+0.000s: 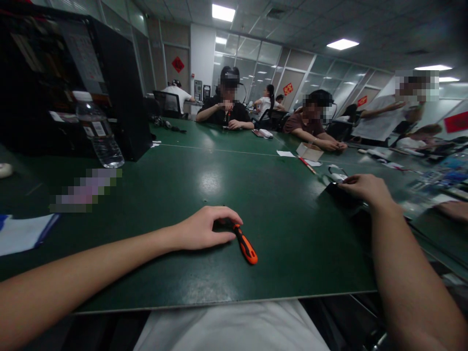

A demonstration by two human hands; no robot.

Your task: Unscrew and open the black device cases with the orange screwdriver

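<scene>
On the green table, my left hand lies on its side with thumb and fingers curled around the neck of a screwdriver. Its orange and black handle points toward the near edge, while the shaft is mostly hidden inside the hand. Farther out to the right, my right hand pinches the edge of a dark flat object at the tabletop. Much of that object is in shadow or behind the hand, so its kind cannot be made out.
A water bottle stands beside a black cabinet at left. White papers lie at the left edge. Past my right hand are a small cardboard box and a red stick. Co-workers sit across the table.
</scene>
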